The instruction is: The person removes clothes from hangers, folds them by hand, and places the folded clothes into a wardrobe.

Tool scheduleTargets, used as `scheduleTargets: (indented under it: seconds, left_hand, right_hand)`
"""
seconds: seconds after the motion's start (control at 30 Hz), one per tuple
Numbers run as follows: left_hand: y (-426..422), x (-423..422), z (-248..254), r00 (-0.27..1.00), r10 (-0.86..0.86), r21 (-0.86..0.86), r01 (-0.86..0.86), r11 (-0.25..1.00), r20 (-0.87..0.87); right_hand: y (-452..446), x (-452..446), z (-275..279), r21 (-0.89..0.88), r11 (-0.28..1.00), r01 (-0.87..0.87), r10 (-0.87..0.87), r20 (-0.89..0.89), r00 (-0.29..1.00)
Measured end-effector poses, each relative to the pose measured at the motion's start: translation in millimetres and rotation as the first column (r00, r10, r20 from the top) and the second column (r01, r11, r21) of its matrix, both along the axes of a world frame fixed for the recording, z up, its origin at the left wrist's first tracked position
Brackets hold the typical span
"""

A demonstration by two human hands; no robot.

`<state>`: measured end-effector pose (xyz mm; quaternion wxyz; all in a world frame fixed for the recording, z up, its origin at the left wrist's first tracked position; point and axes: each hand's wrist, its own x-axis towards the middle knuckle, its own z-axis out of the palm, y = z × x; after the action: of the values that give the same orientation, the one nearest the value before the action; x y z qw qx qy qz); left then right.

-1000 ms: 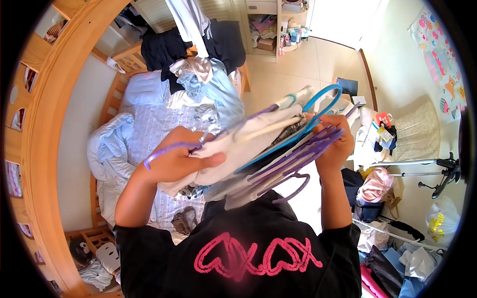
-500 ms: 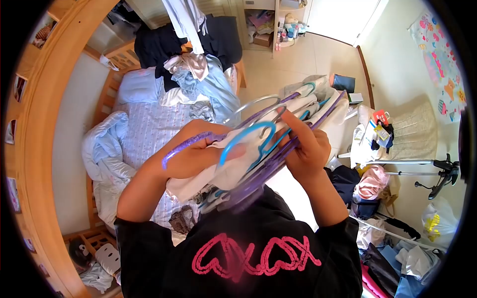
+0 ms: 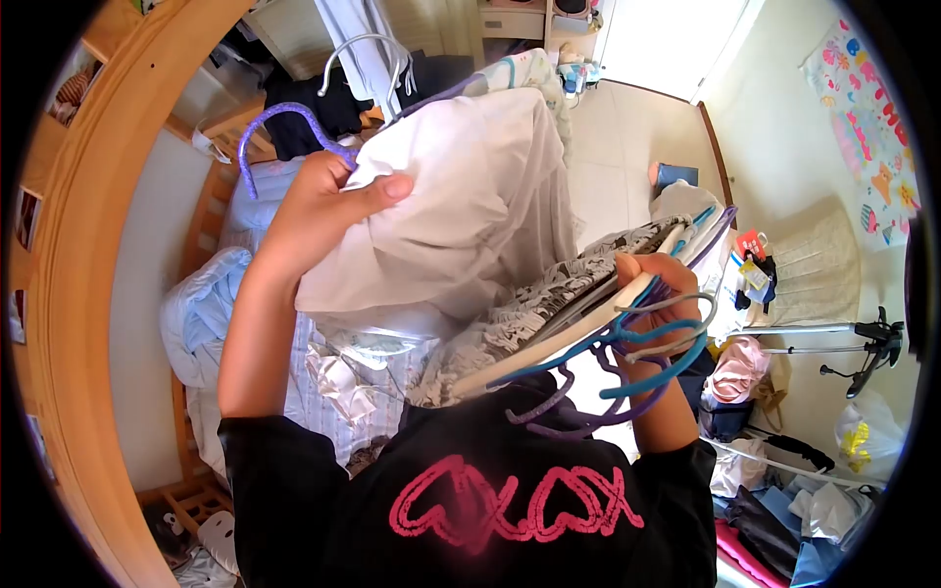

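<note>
My left hand (image 3: 338,206) is closed on a white garment (image 3: 461,186), its thumb pressed on the cloth near a fuzzy purple hanger hook (image 3: 294,113). Behind that garment shows a silver hanger hook (image 3: 368,44), with a pale patterned garment (image 3: 524,78) at its far edge. Lower right, my right hand (image 3: 667,294) is wrapped round a bunch of hangers (image 3: 608,343) in blue, purple, white and grey. A grey-and-white lacy garment (image 3: 490,338) hangs from this bunch. The two bundles are apart at the hands, though their cloth meets in the middle.
Behind my left arm is a bed with a striped sheet (image 3: 343,431) and a rumpled blue quilt (image 3: 211,304). Wooden bunk framing (image 3: 98,196) rises on the left. To the right stand a metal rack (image 3: 823,318), a pink bundle (image 3: 737,370) and piled clothes (image 3: 784,519).
The hangers were together in one bundle between both hands. My left hand has moved up and left with the white garment, while my right has dropped right and down with the rest.
</note>
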<state>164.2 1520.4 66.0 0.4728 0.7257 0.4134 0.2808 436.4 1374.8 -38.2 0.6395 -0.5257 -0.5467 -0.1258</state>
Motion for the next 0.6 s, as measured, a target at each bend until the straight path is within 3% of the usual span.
scheduleTargets:
  seconds: [0.13, 0.27, 0.47, 0.6]
  left_hand:
    - [15.3, -5.2, 8.2, 0.996, 0.022, 0.019, -0.024, 1.0, 0.088]
    - [33.4, -13.9, 15.9, 0.997, -0.059, 0.067, 0.056, 0.996, 0.046]
    - [34.8, -16.3, 2.0, 0.984, -0.121, 0.149, 0.14, 0.979, -0.129]
    - [23.1, -17.4, -0.7, 0.933, -0.239, 0.327, 0.321, 0.889, -0.268]
  right_hand:
    - [7.4, -6.9, 3.9, -0.047, 0.999, 0.017, -0.015, 0.031, 0.999]
    - [17.9, -17.1, 11.2, -0.086, 0.996, -0.014, 0.014, 0.0, 1.0]
    - [44.9, -40.7, 37.9, -0.039, 0.991, -0.131, 0.136, 0.165, 0.977]
    - [57.9, -59.9, 41.7, -0.068, 0.989, -0.134, 0.147, 0.244, 0.959]
